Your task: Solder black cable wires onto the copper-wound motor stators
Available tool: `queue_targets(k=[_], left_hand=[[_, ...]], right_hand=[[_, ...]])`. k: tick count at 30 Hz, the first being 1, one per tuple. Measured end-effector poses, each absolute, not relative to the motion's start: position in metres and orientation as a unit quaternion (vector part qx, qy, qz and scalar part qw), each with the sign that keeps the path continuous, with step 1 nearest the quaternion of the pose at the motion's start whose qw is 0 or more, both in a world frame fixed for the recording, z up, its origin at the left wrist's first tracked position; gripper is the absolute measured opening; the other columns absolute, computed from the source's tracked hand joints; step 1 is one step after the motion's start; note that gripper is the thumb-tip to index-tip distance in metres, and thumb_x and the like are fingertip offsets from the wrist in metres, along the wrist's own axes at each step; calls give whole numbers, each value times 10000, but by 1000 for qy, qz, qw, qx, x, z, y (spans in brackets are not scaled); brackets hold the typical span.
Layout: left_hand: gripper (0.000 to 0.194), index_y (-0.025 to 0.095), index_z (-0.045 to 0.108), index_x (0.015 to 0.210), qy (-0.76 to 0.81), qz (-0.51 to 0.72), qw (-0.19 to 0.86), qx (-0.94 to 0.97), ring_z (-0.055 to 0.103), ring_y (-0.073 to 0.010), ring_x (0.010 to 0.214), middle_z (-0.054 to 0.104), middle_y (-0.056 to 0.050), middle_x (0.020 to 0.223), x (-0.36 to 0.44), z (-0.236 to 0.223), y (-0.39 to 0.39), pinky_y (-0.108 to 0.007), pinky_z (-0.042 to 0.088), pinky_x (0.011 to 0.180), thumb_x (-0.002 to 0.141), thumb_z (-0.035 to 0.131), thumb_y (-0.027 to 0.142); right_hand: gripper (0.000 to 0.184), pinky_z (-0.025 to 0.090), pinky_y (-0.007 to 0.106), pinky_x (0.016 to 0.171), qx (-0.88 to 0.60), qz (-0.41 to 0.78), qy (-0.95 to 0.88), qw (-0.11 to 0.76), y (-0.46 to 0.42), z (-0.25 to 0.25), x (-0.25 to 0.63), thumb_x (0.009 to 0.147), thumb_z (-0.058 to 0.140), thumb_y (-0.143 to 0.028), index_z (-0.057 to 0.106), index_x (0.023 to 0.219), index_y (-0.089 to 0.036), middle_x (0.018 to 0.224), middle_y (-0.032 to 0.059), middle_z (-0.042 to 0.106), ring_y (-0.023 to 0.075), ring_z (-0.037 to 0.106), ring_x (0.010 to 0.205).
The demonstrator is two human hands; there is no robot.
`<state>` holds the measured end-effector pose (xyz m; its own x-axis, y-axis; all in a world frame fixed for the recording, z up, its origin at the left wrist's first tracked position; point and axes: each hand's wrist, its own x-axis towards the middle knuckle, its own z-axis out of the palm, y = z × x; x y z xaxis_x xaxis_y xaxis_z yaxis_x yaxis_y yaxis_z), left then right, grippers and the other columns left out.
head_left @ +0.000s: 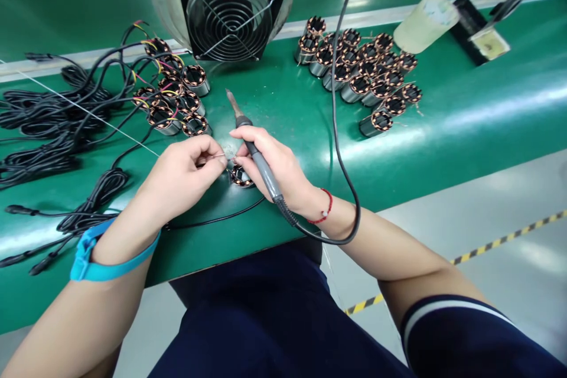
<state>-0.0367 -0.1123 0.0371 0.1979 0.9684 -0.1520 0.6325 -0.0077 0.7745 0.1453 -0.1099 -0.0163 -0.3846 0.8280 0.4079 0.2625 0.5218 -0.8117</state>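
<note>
My right hand is closed around a grey soldering iron, its tip pointing up and away toward the fan. The thumb and fingertips of that hand also meet near a thin lead, too small to make out clearly. My left hand pinches a thin wire, its fingertips close to those of my right. A thin silvery strand runs from the far left to the back of my left hand. Just below the fingertips stands a copper-wound motor stator, partly hidden by my right hand.
Wired stators with bundled black cables lie at left. More stators stand at right, near a pale cylinder and an iron stand with sponge. A fan stands behind. The iron's cord loops over my right forearm.
</note>
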Motion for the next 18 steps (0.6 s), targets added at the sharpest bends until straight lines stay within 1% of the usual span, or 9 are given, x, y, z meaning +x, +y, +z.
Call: queue_targets(k=[4,7,10,12,15,18], left_hand=[[81,203,636,693,601,237,395,653,459,-110,518,511,45,533,-34,39,-111,-254,381,523,761,612,242],[103,194,682,742,605,226,379,663,464,-102,521,569,39,574,-32,36,-112,-245,386,534,771,620,271],[155,184,709,787,620,214,360,663,488,-98,545,638,26,648,-30,35,-114,-229,383,534,786,614,307],[175,180,717,798,635,209,344,659,506,-101,561,646,23,656,-32,36,-114,-223,383,536,793,605,315],[164,180,722,796,657,214,298,658,514,-107,576,637,22,652,-38,41,-114,-228,386,554,800,604,294],[152,168,726,804,665,236,196,681,511,-108,618,635,8,713,-46,46,-113,-241,390,607,823,612,266]], right_hand=[[354,529,277,876,-366,345,-772,389,-109,-14,147,917,507,-190,465,1266,-235,1021,15,630,134,634,933],[366,529,270,887,-361,353,-773,384,-109,-12,149,917,520,-204,460,1277,-230,1030,14,626,132,634,941],[377,518,253,904,-352,349,-776,389,-109,-10,150,903,526,-165,468,1274,-202,1040,12,627,119,631,950],[384,515,258,914,-361,343,-769,401,-108,-8,151,886,521,-138,477,1263,-202,1048,11,631,116,632,943],[363,527,288,899,-393,333,-738,435,-107,-5,153,879,509,-142,492,1235,-213,986,-2,632,122,634,889],[332,526,311,900,-411,323,-716,463,-104,-3,156,889,503,-152,504,1216,-214,938,-5,626,127,627,863]])
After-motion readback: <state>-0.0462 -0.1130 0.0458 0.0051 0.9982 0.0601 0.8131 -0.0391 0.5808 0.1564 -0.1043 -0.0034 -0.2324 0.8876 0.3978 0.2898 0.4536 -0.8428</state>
